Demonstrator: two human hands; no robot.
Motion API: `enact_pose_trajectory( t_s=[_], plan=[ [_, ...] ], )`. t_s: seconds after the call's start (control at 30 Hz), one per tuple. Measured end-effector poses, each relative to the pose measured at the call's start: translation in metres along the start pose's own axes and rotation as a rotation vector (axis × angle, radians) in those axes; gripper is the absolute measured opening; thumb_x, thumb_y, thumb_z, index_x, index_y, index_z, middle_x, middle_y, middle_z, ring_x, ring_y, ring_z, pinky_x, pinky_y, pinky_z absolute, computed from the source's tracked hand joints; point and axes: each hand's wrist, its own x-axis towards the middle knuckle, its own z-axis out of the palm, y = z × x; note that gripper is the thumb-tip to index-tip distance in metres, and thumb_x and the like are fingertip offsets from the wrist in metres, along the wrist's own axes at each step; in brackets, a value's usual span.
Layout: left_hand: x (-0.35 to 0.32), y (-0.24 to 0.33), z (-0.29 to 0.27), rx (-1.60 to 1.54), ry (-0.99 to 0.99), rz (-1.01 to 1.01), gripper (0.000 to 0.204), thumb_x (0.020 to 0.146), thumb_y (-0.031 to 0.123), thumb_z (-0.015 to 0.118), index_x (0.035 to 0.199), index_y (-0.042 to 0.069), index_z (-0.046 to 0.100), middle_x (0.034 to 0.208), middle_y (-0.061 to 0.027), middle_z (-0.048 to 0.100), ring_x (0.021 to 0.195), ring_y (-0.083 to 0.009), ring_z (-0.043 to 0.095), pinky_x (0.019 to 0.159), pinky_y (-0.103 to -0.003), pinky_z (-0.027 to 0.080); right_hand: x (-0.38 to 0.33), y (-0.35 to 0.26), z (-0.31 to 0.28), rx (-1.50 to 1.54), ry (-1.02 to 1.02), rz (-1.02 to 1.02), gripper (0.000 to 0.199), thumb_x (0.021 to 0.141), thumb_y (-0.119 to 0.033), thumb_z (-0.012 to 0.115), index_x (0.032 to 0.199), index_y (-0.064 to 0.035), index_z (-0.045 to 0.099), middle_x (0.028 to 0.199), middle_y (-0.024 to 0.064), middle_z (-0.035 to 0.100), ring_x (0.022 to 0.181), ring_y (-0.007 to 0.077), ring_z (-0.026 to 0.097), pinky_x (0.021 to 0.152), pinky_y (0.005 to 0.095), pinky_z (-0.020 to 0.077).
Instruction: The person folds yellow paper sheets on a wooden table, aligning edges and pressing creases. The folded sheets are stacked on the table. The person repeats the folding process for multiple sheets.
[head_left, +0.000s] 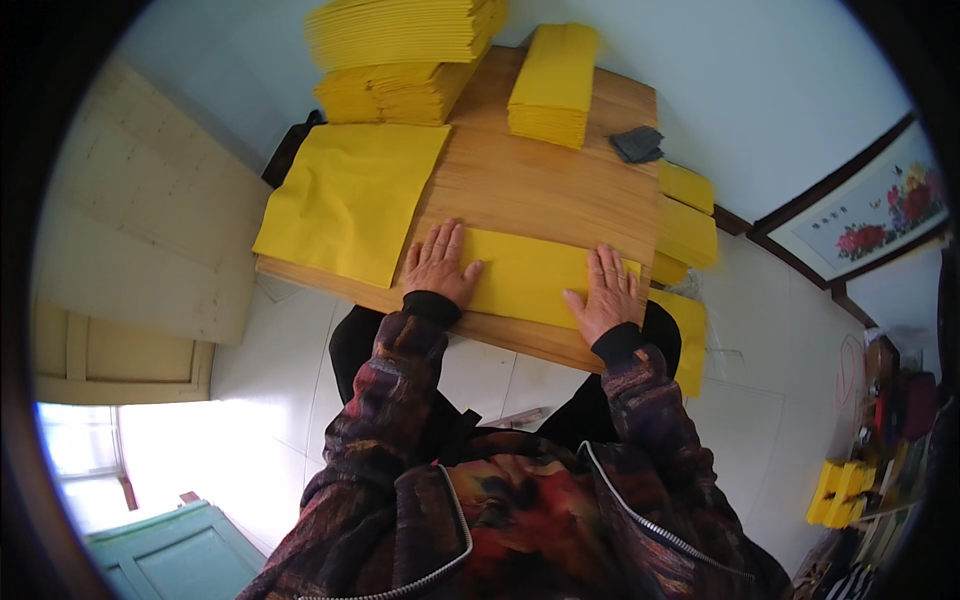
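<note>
A long folded yellow sheet (525, 275) lies along the near edge of the wooden table (530, 185). My left hand (439, 265) rests flat on its left end, fingers stretched out. On its right end lies my right hand (607, 297), also flat, with the thumb apart from the fingers. Neither hand grips anything. To the left of my left hand, a wide yellow sheet (350, 200) is spread out at the table's left side, slightly rippled. Whether it is one layer or several, I cannot tell.
Tall stacks of folded yellow sheets (400, 60) stand at the back left. Another stack (553, 85) sits at the back middle, beside a dark grey cloth (637, 144). More yellow bundles (688, 225) are right of the table. A framed flower picture (870, 210) leans by the wall.
</note>
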Motion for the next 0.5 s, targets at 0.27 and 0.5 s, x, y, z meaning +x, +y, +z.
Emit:
enact_pose_trajectory(
  t_s=[0.27,0.5],
  plan=[
    [0.004,0.002,-0.002,0.072,-0.048,-0.009,0.069,0.088,0.048,0.047,0.145,0.013,0.030,0.153,-0.0018,0.024,0.141,-0.0253,0.019,0.114,-0.044,0.014,0.022,-0.098,0.020,0.170,-0.041,-0.212,0.068,0.088,-0.045,0.051,0.141,-0.0046,0.034,0.152,0.0116,0.025,0.141,0.0270,0.018,0.112,0.0531,0.0126],
    [0.004,-0.002,0.002,0.112,-0.051,0.009,0.068,0.090,0.051,0.043,0.146,0.016,0.027,0.154,-0.0010,0.021,0.142,-0.0245,0.019,0.114,-0.044,0.014,0.003,-0.011,0.005,0.080,0.019,0.078,0.081,0.087,-0.051,0.050,0.144,-0.0005,0.023,0.153,0.0150,0.019,0.142,0.0286,0.013,0.114,0.0480,0.0116]
  ],
)
